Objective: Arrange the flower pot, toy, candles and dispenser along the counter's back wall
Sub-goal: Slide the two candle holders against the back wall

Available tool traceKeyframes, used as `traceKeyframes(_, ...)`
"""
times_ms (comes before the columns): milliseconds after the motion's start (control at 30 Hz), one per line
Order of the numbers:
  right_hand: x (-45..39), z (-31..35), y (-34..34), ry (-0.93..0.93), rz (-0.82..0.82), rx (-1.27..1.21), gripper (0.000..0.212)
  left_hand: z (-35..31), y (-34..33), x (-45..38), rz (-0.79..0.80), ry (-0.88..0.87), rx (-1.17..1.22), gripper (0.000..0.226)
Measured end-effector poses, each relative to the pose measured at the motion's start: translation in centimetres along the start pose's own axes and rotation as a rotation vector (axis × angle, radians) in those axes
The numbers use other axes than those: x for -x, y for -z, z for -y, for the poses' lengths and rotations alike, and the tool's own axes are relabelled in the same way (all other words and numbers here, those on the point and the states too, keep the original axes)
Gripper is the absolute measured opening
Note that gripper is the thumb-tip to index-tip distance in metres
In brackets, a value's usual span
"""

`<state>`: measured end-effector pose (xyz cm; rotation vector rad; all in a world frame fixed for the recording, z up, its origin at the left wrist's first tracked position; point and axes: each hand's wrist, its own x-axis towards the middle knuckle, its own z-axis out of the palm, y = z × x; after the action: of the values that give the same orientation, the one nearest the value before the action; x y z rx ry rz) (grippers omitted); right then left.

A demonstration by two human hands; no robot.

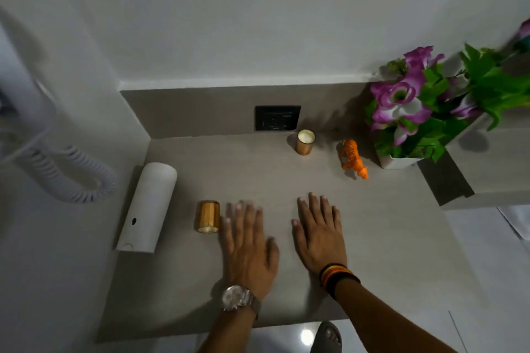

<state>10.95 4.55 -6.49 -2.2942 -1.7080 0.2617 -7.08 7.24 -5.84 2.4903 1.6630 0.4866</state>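
A white flower pot [397, 161] with purple flowers stands at the back right of the counter [258, 177]. An orange toy tiger [352, 157] stands just left of it. One gold candle [305, 141] sits upright by the back wall. A second gold candle [207, 216] lies on its side at the front left. The white dispenser [147, 206] lies flat along the left wall. My left hand [249, 240] rests flat and empty, its fingers right beside the fallen candle. My right hand [319, 233] lies flat and empty on the counter's middle.
A black socket plate [277, 118] is set in the back wall. A white wall phone with a coiled cord [66, 177] hangs on the left. A raised shelf [487, 169] borders the counter on the right. A sandalled foot [327, 337] shows below the front edge.
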Motion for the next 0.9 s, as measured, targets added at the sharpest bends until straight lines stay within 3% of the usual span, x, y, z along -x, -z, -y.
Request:
traceKeyframes(133, 0.1, 0.0, 0.4, -0.003, 0.058, 0.034, 0.061, 3.6, 1.8, -1.7, -0.090, 0.407, 0.098, 0.078)
traceKeyframes(300, 0.1, 0.1, 0.5, -0.011, 0.077, 0.026, 0.061, 6.3, 2.2, -3.1, -0.069, 0.620, 0.197, 0.068)
traceKeyframes(433, 0.0, 0.0, 0.5, -0.014, 0.073, 0.025, 0.061, 6.7, 2.8, -4.0, -0.072, 0.626, 0.375, 0.055)
traceKeyframes(533, 0.0, -0.1, 0.3, -0.016, 0.080, 0.024, 0.062, 5.7, 3.7, -7.9, -0.094, 0.591, 0.524, 0.071)
traceKeyframes(567, 0.0, -0.1, 0.3, -0.020, 0.079, 0.023, 0.062, 5.2, 4.0, -9.9, -0.106, 0.582, 0.537, 0.072)
traceKeyframes(700, -0.2, -0.1, 0.1, -0.028, 0.075, 0.018, 0.063, 3.0, 4.6, -18.0, -0.124, 0.460, 0.485, 0.028)
traceKeyframes(900, -0.4, -0.2, 0.0, -0.028, 0.054, 0.008, 0.062, 2.2, 1.5, -22.3, -0.155, 0.412, 0.519, 0.035)
